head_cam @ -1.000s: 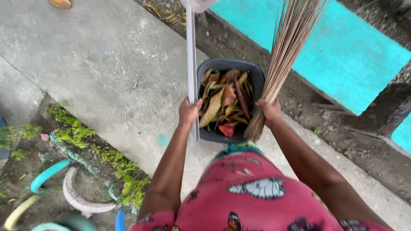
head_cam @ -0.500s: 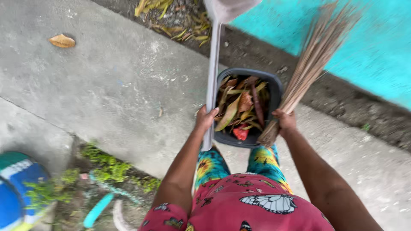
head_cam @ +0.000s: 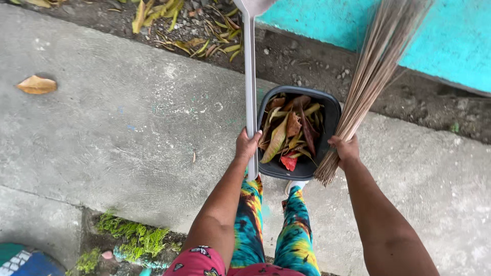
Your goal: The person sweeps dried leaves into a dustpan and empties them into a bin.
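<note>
My left hand [head_cam: 247, 145] grips the long grey dustpan handle [head_cam: 250, 76]; my right hand [head_cam: 346, 148] clasps the straw broom [head_cam: 376, 76]; the black leaf-filled pan [head_cam: 327, 107] should stay level.

The dark plastic dustpan bin [head_cam: 327, 110] looks smooth and slightly glossy, full of dry, papery leaves [head_cam: 289, 135]. Its long pale grey handle [head_cam: 250, 76] looks like smooth matt plastic. The broom of thin stiff plant sticks [head_cam: 376, 76] is dry and fibrous. The grey concrete path [head_cam: 128, 128] is rough, matt and speckled.
</note>
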